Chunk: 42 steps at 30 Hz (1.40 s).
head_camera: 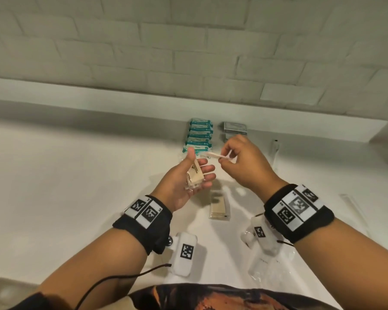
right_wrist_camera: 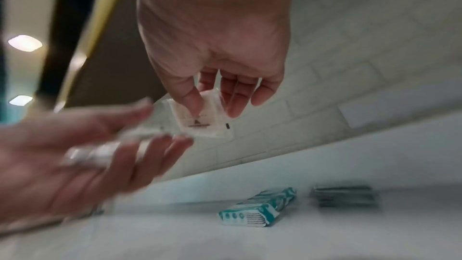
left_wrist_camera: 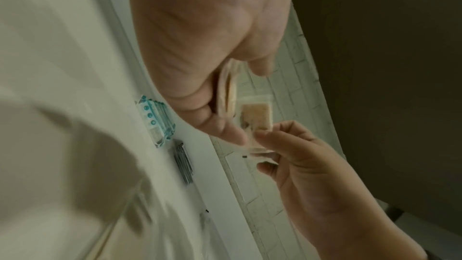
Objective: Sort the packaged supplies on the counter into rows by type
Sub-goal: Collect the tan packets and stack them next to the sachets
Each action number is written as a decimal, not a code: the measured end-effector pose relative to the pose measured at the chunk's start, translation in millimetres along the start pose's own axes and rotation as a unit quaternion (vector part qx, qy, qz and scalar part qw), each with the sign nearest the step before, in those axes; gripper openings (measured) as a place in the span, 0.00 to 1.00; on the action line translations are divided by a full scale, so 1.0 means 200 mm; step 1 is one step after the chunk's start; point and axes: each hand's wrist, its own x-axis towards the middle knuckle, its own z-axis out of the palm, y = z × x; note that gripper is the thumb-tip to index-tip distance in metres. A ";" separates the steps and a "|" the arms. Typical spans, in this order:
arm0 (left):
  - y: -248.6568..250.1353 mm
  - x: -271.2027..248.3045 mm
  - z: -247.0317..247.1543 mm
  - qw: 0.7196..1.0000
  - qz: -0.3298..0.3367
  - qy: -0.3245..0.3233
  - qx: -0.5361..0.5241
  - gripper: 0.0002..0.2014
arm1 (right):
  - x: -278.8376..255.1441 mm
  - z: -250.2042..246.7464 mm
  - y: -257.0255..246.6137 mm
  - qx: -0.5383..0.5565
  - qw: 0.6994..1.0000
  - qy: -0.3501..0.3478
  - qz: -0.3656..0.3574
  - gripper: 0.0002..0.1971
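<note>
My left hand (head_camera: 196, 168) is palm up above the counter, its thumb pinning a small stack of beige packets (head_camera: 195, 176) against the fingers. My right hand (head_camera: 226, 155) pinches one more clear-wrapped beige packet (head_camera: 215, 155) just above and right of that stack. The left wrist view has the stack (left_wrist_camera: 228, 90) edge-on and the single packet (left_wrist_camera: 256, 115) between the right hand's fingertips (left_wrist_camera: 265, 135). In the right wrist view the packet (right_wrist_camera: 200, 121) hangs from thumb and fingers beside the blurred left hand (right_wrist_camera: 100, 145). Another beige packet (head_camera: 219, 205) lies on the counter below.
A row of teal packets (head_camera: 198, 135) lies against the back ledge, with a pile of grey packets (head_camera: 235, 127) to its right. Clear wrapped items (head_camera: 262, 262) lie near the front edge under my right wrist. A small white item (head_camera: 276, 145) lies at the right.
</note>
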 end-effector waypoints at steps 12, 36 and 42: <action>0.03 -0.02 -0.03 0.969 0.088 0.020 0.231 0.17 | 0.02 -0.05 -0.04 0.224 0.959 -0.116 0.126 0.15; 0.00 -0.04 -0.11 0.989 0.008 0.075 0.130 0.04 | 0.06 0.16 0.13 -0.056 0.961 -0.237 0.128 0.06; -0.01 -0.04 -0.07 0.993 0.029 0.026 0.109 0.10 | 0.05 0.05 -0.02 0.236 0.935 -0.213 0.158 0.12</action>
